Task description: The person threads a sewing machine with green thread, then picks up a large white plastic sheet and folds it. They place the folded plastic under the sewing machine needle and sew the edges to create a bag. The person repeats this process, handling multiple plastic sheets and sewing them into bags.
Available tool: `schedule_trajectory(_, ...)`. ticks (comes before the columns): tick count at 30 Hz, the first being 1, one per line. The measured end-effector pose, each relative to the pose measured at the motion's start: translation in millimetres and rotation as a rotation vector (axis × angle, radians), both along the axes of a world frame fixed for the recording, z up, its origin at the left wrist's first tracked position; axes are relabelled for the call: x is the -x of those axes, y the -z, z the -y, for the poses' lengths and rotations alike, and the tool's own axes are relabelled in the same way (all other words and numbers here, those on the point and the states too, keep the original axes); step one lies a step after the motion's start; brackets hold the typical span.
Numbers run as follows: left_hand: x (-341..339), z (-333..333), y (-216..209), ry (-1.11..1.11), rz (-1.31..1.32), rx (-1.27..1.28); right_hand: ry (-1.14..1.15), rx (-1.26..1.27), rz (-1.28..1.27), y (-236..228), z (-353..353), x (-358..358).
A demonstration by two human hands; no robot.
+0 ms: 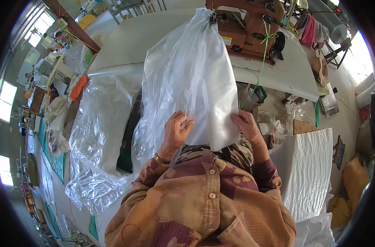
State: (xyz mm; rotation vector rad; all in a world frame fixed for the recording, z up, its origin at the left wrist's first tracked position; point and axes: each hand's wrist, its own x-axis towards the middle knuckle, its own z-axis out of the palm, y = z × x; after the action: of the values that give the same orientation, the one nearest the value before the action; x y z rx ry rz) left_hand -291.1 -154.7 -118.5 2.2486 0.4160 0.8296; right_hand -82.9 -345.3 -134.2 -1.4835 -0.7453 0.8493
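Observation:
A long piece of clear plastic film [167,70] hangs from the sewing machine's needle area over the table's front edge and down to my lap. Alongside it on the right lies a whiter, cloudy sheet [222,111], its lower end resting on my thighs. My left hand [177,131] is closed, thumb and fingers pinching the clear film. At the cloudy sheet's right edge, my right hand [247,126] grips between thumb and fingers. The brown sewing machine [245,31] stands at the far side, with the top of the plastic gathered beside its needle, whose tip I cannot make out.
A pale worktable [125,45] with a ruler strip along its front edge spreads around the machine. Green string [262,61] hangs from the machine. More crumpled film [99,144] drapes at the left. A stack of white sheets [305,173] stands to my right, near a cardboard piece [305,126].

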Motion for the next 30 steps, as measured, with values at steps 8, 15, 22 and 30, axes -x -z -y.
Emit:
schedule_trajectory(8, 28.3, 4.3, -36.2, 0.229, -0.021, 0.907, 0.15, -0.027, 0.161, -41.1, 30.3, 50.9)
schedule_trajectory(15, 35.4, 20.6, -59.7, 0.074, 0.032, 0.678, -0.057, 0.085, 0.404, -65.4, 10.9, 72.1)
schedule_trajectory(22, 35.3, 19.4, -61.6, 0.291, -0.039, 1.098, -0.112, 0.024, 0.039, -40.2, -13.8, 70.2)
schedule_trajectory(30, 27.7, 29.7, -47.5, 0.308, -0.196, 1.044, -0.238, -0.161, -0.286, -10.0, -35.0, 95.6)
